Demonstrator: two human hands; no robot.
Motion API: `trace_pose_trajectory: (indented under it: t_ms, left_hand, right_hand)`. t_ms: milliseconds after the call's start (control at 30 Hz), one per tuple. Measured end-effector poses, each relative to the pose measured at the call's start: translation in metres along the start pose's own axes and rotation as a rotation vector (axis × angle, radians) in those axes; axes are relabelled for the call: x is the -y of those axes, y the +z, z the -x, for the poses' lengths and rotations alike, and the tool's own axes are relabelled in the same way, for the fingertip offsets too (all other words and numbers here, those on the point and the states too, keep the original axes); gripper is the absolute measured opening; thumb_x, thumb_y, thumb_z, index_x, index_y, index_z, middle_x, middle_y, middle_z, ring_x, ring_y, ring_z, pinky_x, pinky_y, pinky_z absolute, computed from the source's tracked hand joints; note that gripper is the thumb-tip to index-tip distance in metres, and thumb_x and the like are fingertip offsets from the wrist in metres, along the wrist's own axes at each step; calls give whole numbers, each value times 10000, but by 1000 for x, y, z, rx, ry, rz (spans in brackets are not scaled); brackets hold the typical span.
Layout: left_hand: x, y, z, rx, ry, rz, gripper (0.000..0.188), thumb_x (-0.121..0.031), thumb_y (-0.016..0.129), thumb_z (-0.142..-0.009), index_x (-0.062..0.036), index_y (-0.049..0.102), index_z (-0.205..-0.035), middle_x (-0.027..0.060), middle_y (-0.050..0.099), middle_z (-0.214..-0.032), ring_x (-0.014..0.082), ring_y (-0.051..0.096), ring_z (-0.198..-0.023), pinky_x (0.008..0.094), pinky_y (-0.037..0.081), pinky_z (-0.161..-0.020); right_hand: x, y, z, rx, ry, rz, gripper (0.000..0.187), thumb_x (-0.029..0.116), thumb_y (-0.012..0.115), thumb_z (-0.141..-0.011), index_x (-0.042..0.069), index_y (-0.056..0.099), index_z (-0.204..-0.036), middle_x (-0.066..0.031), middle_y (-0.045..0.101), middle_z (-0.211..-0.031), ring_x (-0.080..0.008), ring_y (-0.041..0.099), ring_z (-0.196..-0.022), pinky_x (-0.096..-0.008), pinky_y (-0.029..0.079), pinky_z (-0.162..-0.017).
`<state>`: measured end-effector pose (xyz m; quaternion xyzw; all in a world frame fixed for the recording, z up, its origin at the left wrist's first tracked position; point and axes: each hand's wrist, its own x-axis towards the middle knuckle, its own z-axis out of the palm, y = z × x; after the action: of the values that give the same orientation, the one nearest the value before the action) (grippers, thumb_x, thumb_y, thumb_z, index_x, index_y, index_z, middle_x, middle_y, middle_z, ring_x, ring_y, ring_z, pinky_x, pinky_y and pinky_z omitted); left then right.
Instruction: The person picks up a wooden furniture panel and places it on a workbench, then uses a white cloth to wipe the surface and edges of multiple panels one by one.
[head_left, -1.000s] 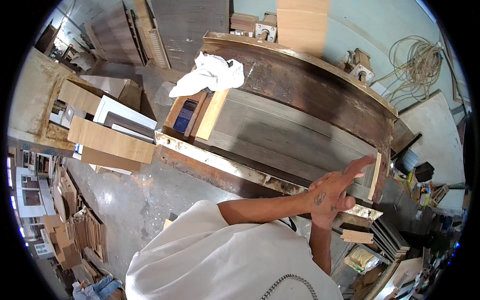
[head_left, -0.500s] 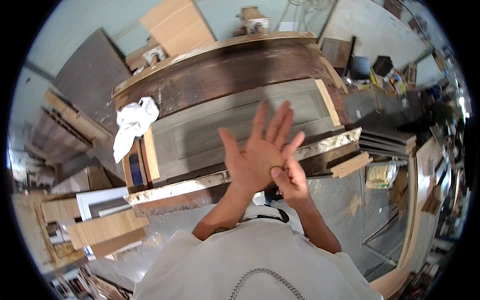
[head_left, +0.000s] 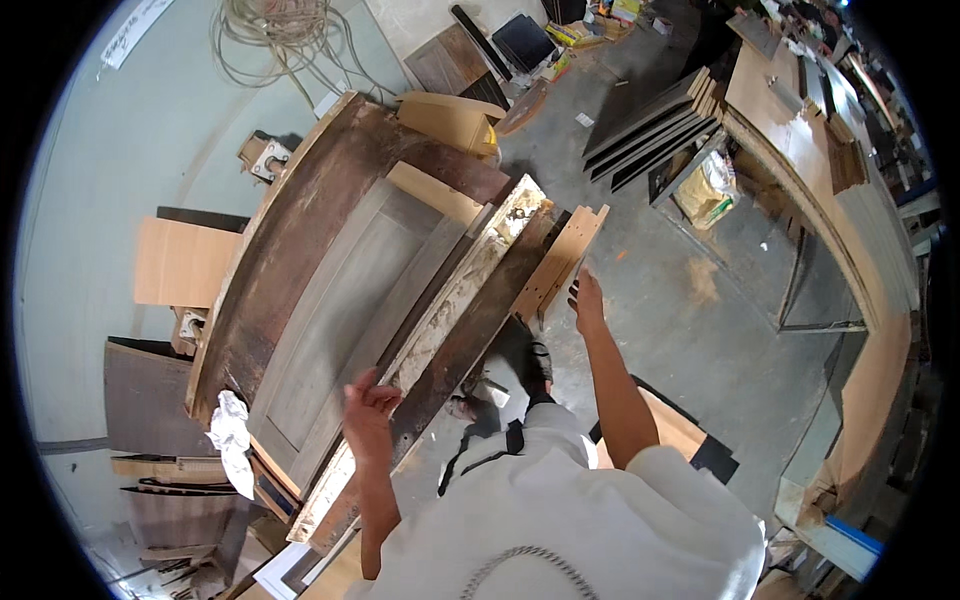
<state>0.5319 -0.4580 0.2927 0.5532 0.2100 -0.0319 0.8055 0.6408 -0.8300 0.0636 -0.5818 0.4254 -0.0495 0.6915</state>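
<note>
My left hand (head_left: 369, 418) hangs over the near edge of the workbench, beside a paint-spattered rail (head_left: 440, 300). Its fingers are loosely bent and apart, with nothing visible in them. To the right, my right hand (head_left: 588, 300) is stretched out near a light wooden piece with small holes (head_left: 560, 262) that sticks out past the bench. Its fingers are spread and nothing shows in them; whether they touch the wood I cannot tell. A grey wood-grain panel with a recessed centre (head_left: 345, 285) lies on the bench, with a pale wood strip (head_left: 435, 192) at its far end.
A white cloth (head_left: 231, 440) lies at the bench's left end. Coiled cable (head_left: 275, 45) hangs on the wall. Beyond the concrete floor (head_left: 650, 300), dark boards (head_left: 650, 125) are stacked near a yellowish bag (head_left: 708, 190) and a long curved-looking worktop (head_left: 770, 110) at the right.
My hands were together before my chest, the right gripping the left's edge; now they are apart. My view has turned right, and the bench appears slanted at the left.
</note>
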Motion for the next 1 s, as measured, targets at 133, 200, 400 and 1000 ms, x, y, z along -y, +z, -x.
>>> trace_pose_trajectory:
  t_ms: [133,200,400,1000]
  left_hand:
    - [7,67,-2,152,108,-463,482,-387,433,-958,21,518,-1200,83,640,-842,191,607,-891,321,466,-837]
    - [15,87,-9,247,162,-537,459,-358,463,-953,19,512,-1209,82,647,-881,183,605,-903,312,460,-851]
    - [93,101,-30,484,260,-855,426,-282,604,-888,-39,521,-1229,124,618,-1089,171,611,-879,297,495,-780]
    - [-75,131,37,480,340,-62,202,-216,562,-926,-17,591,-947,-63,517,-813,61,433,-766,227,378,-676]
  right_hand:
    - [1,10,-54,50,309,-408,650,603,425,-875,10,542,-1114,-109,606,-878,-217,608,-763,-305,493,-598]
    - [-30,-9,-103,96,399,-472,676,605,419,-876,-14,517,-1128,-126,598,-867,-228,602,-719,-301,498,-575]
    - [-31,-31,-106,624,429,-867,718,598,397,-885,-85,505,-1076,-129,580,-826,-231,564,-667,-321,508,-605]
    - [335,56,353,1401,-522,-460,696,389,360,-957,-106,137,-1391,-343,490,-1145,-379,562,-1000,-463,396,-936]
